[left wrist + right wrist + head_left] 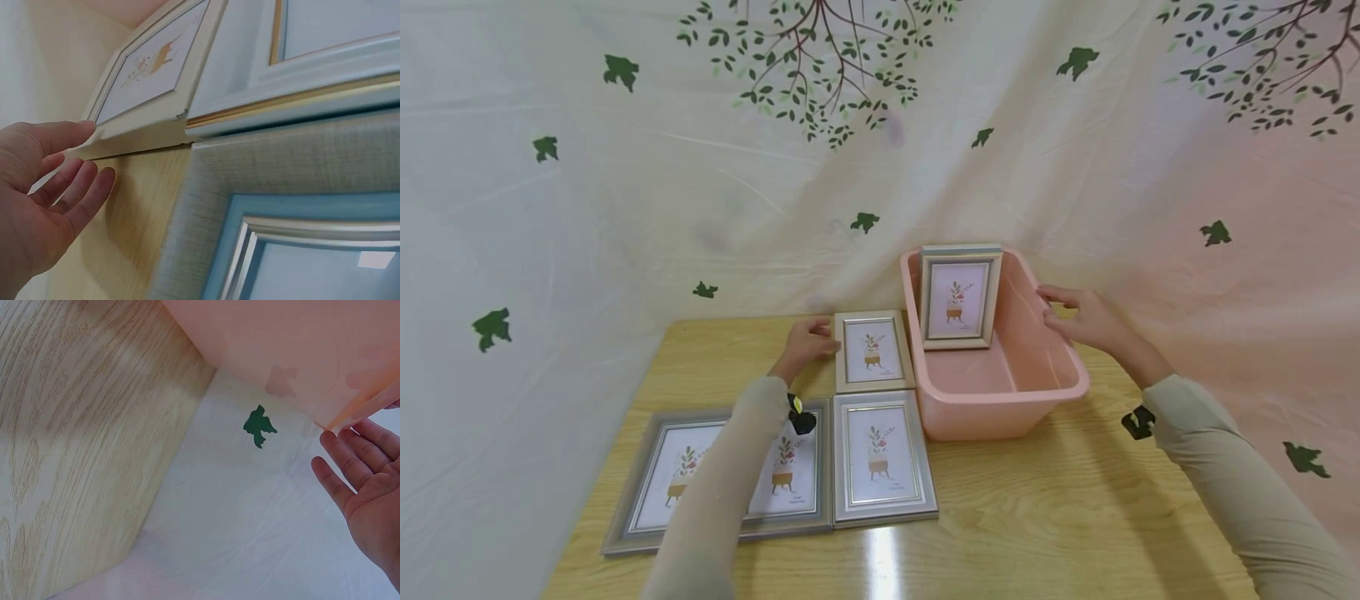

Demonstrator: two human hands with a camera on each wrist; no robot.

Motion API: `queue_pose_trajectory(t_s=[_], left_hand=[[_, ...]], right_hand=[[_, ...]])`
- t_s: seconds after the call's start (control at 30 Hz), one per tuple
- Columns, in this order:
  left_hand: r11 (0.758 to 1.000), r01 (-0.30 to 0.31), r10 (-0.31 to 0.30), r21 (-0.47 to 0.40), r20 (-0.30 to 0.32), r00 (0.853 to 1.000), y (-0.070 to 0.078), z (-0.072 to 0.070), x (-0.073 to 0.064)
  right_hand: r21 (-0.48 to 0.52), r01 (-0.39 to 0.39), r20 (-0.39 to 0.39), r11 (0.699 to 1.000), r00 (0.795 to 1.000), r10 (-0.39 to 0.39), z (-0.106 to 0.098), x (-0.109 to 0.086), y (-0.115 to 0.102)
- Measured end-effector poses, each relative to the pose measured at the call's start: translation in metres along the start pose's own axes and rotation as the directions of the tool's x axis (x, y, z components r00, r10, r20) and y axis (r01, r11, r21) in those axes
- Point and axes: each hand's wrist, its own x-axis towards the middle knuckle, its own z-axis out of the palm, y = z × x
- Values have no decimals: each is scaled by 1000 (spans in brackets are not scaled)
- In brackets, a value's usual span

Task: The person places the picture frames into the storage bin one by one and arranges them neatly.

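My left hand (808, 343) is at the left edge of a cream picture frame (838, 367), which lies flat on the table. In the left wrist view the thumb (78, 132) meets the frame's corner edge while the loosely bent fingers stay beside it, over the wood. On the right side, my right hand (1086, 318) holds the rim of a pink plastic basin (1000, 397), thumb over the edge and fingers (350, 464) against the outside. Inside the basin a framed picture (957, 304) leans upright at the back left, with another frame's edge (961, 249) behind it.
A silver-grey picture frame (880, 508) lies in front of the cream one. Left of it are grey framed pictures (790, 527), partly hidden by my left forearm. The wooden table (1037, 533) ends at a fabric backdrop (760, 250) printed with branches and green birds.
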Motion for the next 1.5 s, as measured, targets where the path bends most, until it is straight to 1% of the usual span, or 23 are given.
queue_pose_trajectory(t_s=[0.17,0.27,0.33,0.5,0.67,0.8,0.97,1.07,1.17,1.4,1.5], left_hand=[[1000,12,-12,4,-4,1000,-7,3,2],[1000,20,-20,-9,-1,1000,-9,5,2],[1000,20,-20,-16,4,1000,-9,6,2],[1000,11,-11,-1,7,1000,-7,8,1],[1000,19,-19,5,-7,1000,-4,10,0],[999,15,-14,46,-29,999,-4,12,1],[994,-4,11,106,-61,998,-8,14,3],[992,1,10,128,-84,996,-8,16,4],[990,23,-8,141,-101,995,-8,17,3],[986,34,-17,162,-104,994,-4,22,2],[983,44,-27,175,-98,995,-3,23,2]], right_hand=[[-11,-3,20,1000,1000,3,0,-1,0],[-20,-12,31,1000,999,13,-1,-1,0],[-21,-15,32,1000,999,16,-1,-1,1],[-24,-13,26,1000,1000,14,0,-1,1],[-17,-15,19,1000,1000,15,0,0,0],[-19,-4,20,1000,1000,5,1,0,0],[-27,-3,21,1000,1000,3,1,0,1],[-27,1,17,1000,1000,0,2,1,2],[-25,7,17,1000,1000,-7,2,1,2],[-23,0,15,1000,1000,0,1,-1,3],[-17,13,12,1000,1000,-13,1,-2,3]])
